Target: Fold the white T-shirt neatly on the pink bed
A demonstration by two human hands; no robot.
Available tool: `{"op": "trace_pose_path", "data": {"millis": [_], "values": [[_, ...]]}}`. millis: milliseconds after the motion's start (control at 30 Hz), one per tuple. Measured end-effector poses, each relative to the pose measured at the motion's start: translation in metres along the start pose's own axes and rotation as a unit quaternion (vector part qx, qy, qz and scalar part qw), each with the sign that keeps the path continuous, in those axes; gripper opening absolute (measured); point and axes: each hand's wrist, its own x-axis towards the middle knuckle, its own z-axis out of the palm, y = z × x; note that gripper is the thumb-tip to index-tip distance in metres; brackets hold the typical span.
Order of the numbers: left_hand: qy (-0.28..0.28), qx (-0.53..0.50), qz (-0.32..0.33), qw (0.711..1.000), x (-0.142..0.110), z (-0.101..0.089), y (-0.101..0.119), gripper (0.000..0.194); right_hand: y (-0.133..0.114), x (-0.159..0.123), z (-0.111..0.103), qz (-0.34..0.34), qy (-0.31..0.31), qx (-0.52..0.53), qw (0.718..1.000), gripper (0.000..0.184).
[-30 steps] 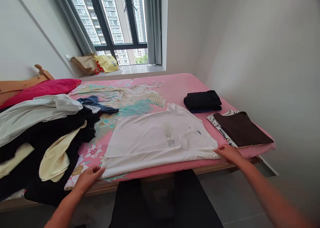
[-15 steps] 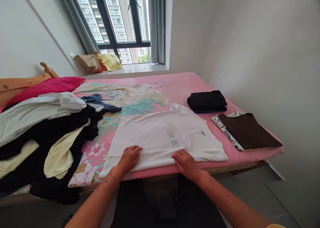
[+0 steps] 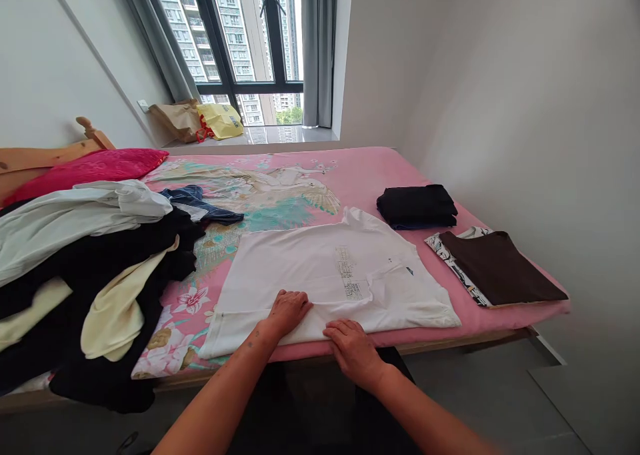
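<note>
A white T-shirt [image 3: 320, 268] lies spread on the pink bed [image 3: 360, 175], its near edge folded over into a strip along the bed's front. My left hand [image 3: 287, 310] rests palm down on that folded strip near its middle, fingers flat and open. My right hand [image 3: 353, 350] lies flat next to it, at the strip's front edge, fingers stretched toward the left hand. Neither hand grips the cloth.
A heap of black, white and cream clothes [image 3: 85, 268] covers the bed's left side, with a magenta pillow [image 3: 85, 168] behind. A folded black garment [image 3: 417, 205] and a folded brown one [image 3: 495, 265] on a patterned piece lie at the right. Bags [image 3: 200, 118] sit on the windowsill.
A second ago my hands held the shirt's two near corners, far apart. They have since moved inward along the folded edge and now lie close together at its middle.
</note>
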Motion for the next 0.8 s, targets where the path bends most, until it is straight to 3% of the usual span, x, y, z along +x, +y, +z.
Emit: {"op": "trace_pose_path", "data": {"millis": [167, 267, 433, 533, 667, 733, 800], "values": [[-0.013, -0.003, -0.034, 0.999, -0.004, -0.002, -0.001, 0.036, -0.007, 0.006, -0.002, 0.019, -0.007, 0.001, 1.0, 0.028], [-0.036, -0.003, -0.047, 0.998, -0.011, -0.011, -0.013, 0.037, -0.007, 0.006, -0.002, 0.013, -0.002, -0.008, 1.0, 0.028], [-0.098, 0.0, -0.085, 0.992, -0.036, -0.035, -0.067, 0.031, 0.01, -0.007, -0.008, 0.026, -0.013, -0.025, 0.999, 0.027], [-0.105, 0.005, -0.133, 0.985, -0.061, -0.051, -0.106, 0.027, 0.018, -0.012, -0.013, 0.036, -0.019, -0.031, 0.999, 0.025], [-0.056, 0.02, -0.205, 0.977, -0.094, -0.066, -0.139, 0.023, 0.02, -0.012, -0.015, 0.043, -0.022, -0.03, 0.998, 0.024], [0.011, 0.039, -0.234, 0.971, -0.105, -0.067, -0.139, 0.027, 0.018, -0.012, -0.014, 0.043, -0.011, -0.024, 0.999, 0.025], [0.08, 0.053, -0.246, 0.965, -0.107, -0.059, -0.124, 0.032, 0.013, -0.01, -0.012, 0.039, 0.009, -0.009, 0.999, 0.026]]}}
